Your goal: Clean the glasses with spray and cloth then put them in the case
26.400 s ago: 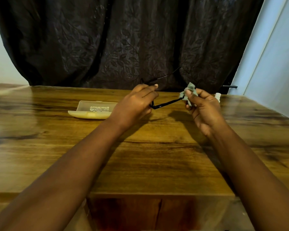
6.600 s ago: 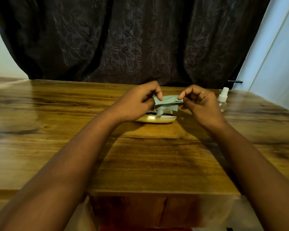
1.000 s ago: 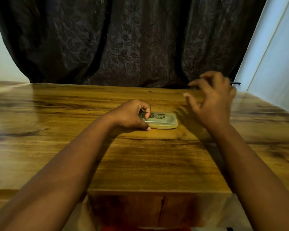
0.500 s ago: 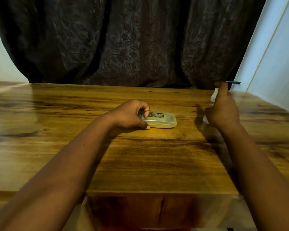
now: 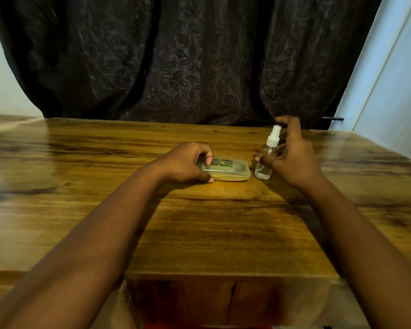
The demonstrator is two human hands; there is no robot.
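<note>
Since half a second ago, the spray bottle (image 5: pixel 267 154) is standing nearer the case (image 5: pixel 226 170) on the desk (image 5: pixel 81 186). Left hand (image 5: pixel 188 162) is gripping the closed case, fingers curled around its end; the glasses are presumably lying inside, unseen. Right hand (image 5: pixel 292 160) is holding the bottle, fingers loosely around it. Task is appearing essentially complete.

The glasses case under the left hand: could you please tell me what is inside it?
The case is closed, its printed lid down. The left hand grips one end. Its cloudy plastic shows no clear contents, so glasses or cloth inside cannot be confirmed.
</note>
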